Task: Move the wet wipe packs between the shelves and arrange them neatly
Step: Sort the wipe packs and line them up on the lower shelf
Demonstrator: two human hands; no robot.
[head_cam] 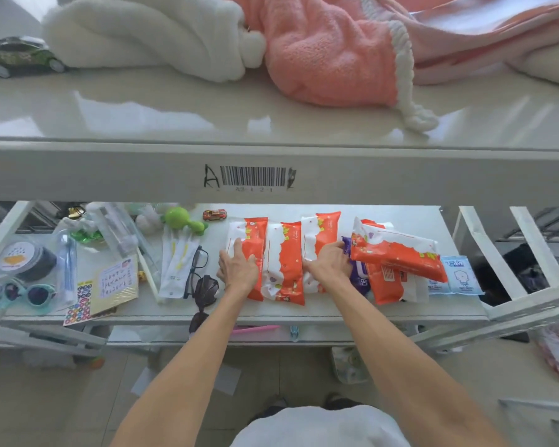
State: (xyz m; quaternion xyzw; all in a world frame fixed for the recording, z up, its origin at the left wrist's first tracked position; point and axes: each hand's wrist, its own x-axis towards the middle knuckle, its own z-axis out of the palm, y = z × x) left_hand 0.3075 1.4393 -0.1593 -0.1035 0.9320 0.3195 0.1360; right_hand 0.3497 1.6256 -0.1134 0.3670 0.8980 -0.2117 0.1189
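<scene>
Three orange-and-white wet wipe packs lie side by side on the lower shelf (304, 312): the left pack (252, 233), the middle pack (284, 266) and the right pack (321, 233). My left hand (238, 269) lies flat on the left pack's near end, fingers spread. My right hand (331, 262) presses against the right pack's right side. To the right, two more orange packs (397, 250) are piled crookedly over a purple pack (359, 279). A small blue-and-white wipe pack (459, 275) lies at the far right.
Black glasses (196, 269), sunglasses (204, 295), a green toy (183, 219), a small red car (214, 215), stickers and bagged items crowd the shelf's left half. The upper shelf (175, 104) carries white and pink towels (329, 50) and a toy car (20, 56).
</scene>
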